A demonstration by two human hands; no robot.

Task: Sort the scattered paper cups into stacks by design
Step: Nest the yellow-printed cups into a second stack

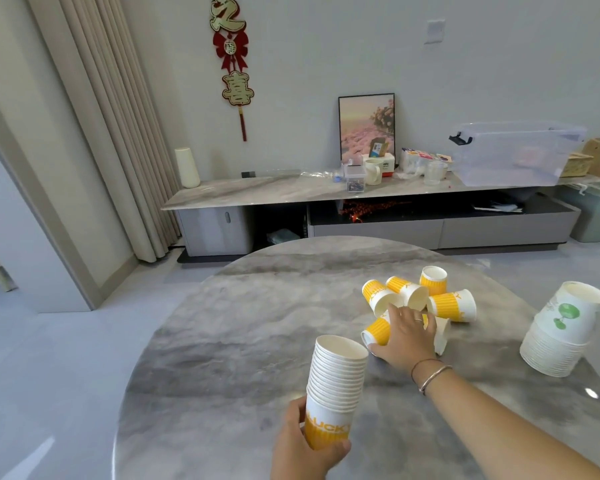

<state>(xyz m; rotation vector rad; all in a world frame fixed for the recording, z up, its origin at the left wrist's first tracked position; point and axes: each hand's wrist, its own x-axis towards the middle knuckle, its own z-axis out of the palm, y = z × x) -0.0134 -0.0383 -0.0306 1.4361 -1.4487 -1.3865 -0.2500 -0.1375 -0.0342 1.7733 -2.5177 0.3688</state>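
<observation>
My left hand point(303, 448) grips the bottom of a tall stack of yellow-and-white cups point(335, 386), held upright near the table's front. My right hand point(407, 336) reaches over a yellow cup lying on its side point(376, 330), fingers and thumb curled round it. Several more yellow cups point(430, 296) lie scattered just beyond it; one white-sided cup point(442, 336) lies to the right of the hand. A stack of white cups with a green design point(565, 327) leans on the table at the far right.
The cups rest on a round grey marble table point(243, 334) whose edge curves at left and far side. Behind it stands a low TV cabinet point(326, 202) with a clear plastic bin point(513, 154), a framed picture and small items.
</observation>
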